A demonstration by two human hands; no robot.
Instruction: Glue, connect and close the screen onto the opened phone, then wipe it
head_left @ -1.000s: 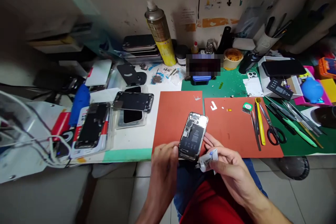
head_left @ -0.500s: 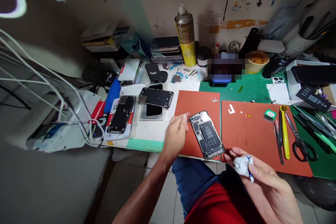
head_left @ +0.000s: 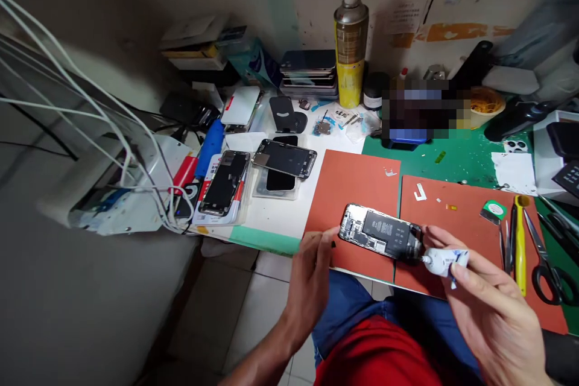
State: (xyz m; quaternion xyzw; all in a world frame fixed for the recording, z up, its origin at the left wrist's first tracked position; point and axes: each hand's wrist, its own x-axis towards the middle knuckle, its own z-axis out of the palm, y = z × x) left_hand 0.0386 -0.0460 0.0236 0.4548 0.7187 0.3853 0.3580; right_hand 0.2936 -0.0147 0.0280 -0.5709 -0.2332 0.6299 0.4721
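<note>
An opened phone (head_left: 382,232) with its black battery and circuit board exposed lies nearly sideways over the reddish-brown mats. My right hand (head_left: 488,289) grips a small white tube (head_left: 446,262), its nozzle pointing left at the phone's right end; fingers of that hand are beside that end. At the phone's left end is my left hand (head_left: 312,271), its fingers pressed together and a fingertip near the phone's edge. A small dark bit shows by those fingers, too small to identify. Whether the left hand grips it is unclear.
Tweezers, a yellow tool (head_left: 520,247) and scissors (head_left: 545,265) lie at the right. More phone parts (head_left: 286,158) and a packaged screen (head_left: 225,184) are at the left. A yellow spray can (head_left: 350,48) stands behind. White cables hang at far left.
The phone has turned from a steep slant to nearly sideways. The tube in my right hand has come up close to the phone's end. The camera view has shifted.
</note>
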